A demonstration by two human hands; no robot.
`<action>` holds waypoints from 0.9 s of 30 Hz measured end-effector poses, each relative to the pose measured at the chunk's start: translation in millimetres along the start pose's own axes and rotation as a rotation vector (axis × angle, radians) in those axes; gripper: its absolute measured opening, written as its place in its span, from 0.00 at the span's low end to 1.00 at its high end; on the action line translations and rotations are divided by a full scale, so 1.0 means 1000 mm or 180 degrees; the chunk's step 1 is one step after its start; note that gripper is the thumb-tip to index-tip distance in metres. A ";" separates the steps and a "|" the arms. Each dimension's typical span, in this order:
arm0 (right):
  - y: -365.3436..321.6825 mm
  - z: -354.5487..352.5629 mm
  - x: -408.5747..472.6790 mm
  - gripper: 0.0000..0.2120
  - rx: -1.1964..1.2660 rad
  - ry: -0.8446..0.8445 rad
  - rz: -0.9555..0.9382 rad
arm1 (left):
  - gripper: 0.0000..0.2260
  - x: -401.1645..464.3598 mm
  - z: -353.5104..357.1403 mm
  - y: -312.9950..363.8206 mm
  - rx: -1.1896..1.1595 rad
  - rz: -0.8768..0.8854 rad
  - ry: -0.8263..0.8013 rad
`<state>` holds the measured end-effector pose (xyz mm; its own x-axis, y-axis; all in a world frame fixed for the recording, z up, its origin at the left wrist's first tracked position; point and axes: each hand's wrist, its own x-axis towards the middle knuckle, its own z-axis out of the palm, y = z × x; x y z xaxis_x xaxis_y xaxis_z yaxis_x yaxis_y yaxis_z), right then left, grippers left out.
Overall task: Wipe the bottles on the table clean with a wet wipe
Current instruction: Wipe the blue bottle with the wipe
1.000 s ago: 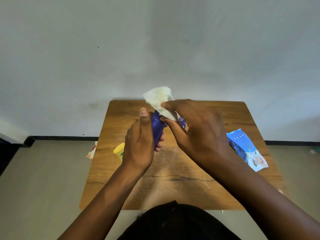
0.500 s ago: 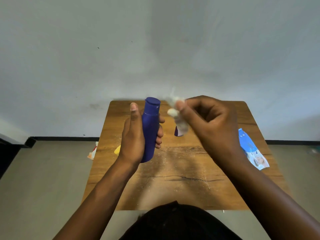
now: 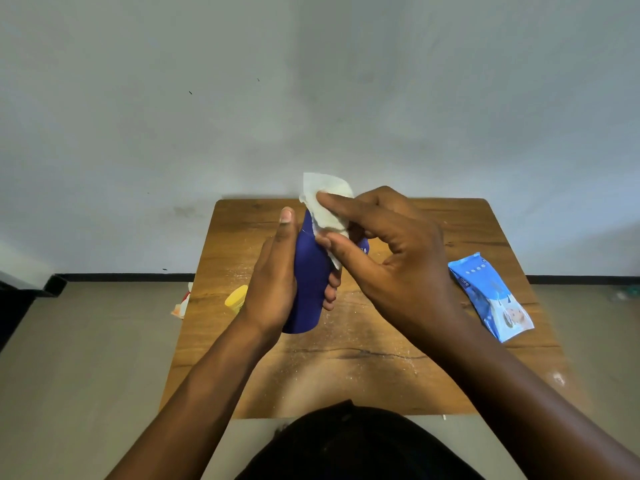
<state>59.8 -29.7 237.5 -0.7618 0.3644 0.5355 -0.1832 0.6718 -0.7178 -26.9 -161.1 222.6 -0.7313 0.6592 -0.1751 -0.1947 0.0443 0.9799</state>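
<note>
Since half-second back, your right hand (image 3: 398,268) returns wipe (image 3: 327,206) to blue bottle (image 3: 310,275) top. Left hand (image 3: 273,285) fingers clamped round bottle, above surface (image 3: 381,368). Right fingers pinch wipe. Wiping midway; yellow bottle (image 3: 236,299) likely left.

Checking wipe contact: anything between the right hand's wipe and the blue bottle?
Nothing visible. The right hand pinches the wet wipe and holds it against the top of the blue bottle, covering the cap. The left hand grips the bottle lower down, below the wipe, so the upper body is free to wipe.
</note>
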 end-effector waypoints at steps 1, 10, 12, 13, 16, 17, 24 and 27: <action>0.000 0.001 0.001 0.17 0.0008 -0.0020 0.0082 | 0.33 0.000 0.001 0.000 0.0047 0.0011 0.0037; -0.007 0.001 0.007 0.20 0.0690 -0.0182 0.0870 | 0.33 -0.005 0.007 0.005 0.0431 0.0106 0.0333; -0.010 -0.001 0.008 0.17 0.1231 -0.0120 0.0962 | 0.32 -0.008 0.005 0.010 0.0177 0.0037 0.0085; -0.010 -0.003 0.008 0.15 0.1505 -0.0130 0.1010 | 0.33 -0.010 0.004 0.011 0.0057 -0.0028 -0.0058; -0.004 -0.007 0.011 0.13 0.1874 -0.0194 0.1058 | 0.33 -0.012 0.003 0.014 -0.0350 -0.0350 -0.0470; -0.003 -0.007 0.012 0.12 0.1985 -0.0205 0.1075 | 0.32 -0.013 0.002 0.015 -0.0546 -0.0499 -0.0604; -0.003 -0.013 0.017 0.12 0.2390 -0.0396 0.1252 | 0.25 -0.018 0.008 0.017 -0.1490 -0.0928 -0.1224; -0.008 -0.018 0.016 0.12 0.1938 -0.0425 0.1004 | 0.28 -0.016 0.009 0.017 -0.1147 -0.0711 -0.0968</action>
<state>59.9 -17.6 260.0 -0.8986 0.3741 0.2293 -0.2267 0.0517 -0.9726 -12.2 -164.4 242.9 -0.4339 0.8538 -0.2878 -0.5761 -0.0173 0.8172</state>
